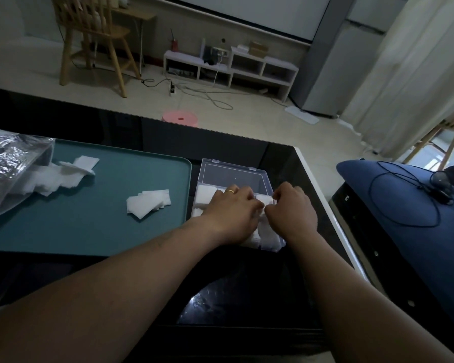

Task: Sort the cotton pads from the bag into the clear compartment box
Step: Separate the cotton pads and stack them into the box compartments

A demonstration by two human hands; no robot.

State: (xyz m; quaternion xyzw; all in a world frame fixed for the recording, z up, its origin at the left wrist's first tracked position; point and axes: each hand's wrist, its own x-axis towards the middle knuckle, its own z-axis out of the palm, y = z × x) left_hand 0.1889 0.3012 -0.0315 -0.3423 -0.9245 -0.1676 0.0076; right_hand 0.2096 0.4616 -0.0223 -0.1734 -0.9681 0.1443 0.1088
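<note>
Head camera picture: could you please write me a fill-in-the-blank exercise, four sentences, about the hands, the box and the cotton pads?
1. The left hand and the right hand are at the clear compartment box, which stands to the ____ of the tray.
2. The ring is on the ____ hand.
3. A loose pile of cotton pads lies on the ____.
4. The plastic bag lies at the tray's ____ end.

Missing words: right; left; tray; left.

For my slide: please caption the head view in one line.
Left hand and right hand hold cotton pads in a clear box beside a tray with more pads.
</note>
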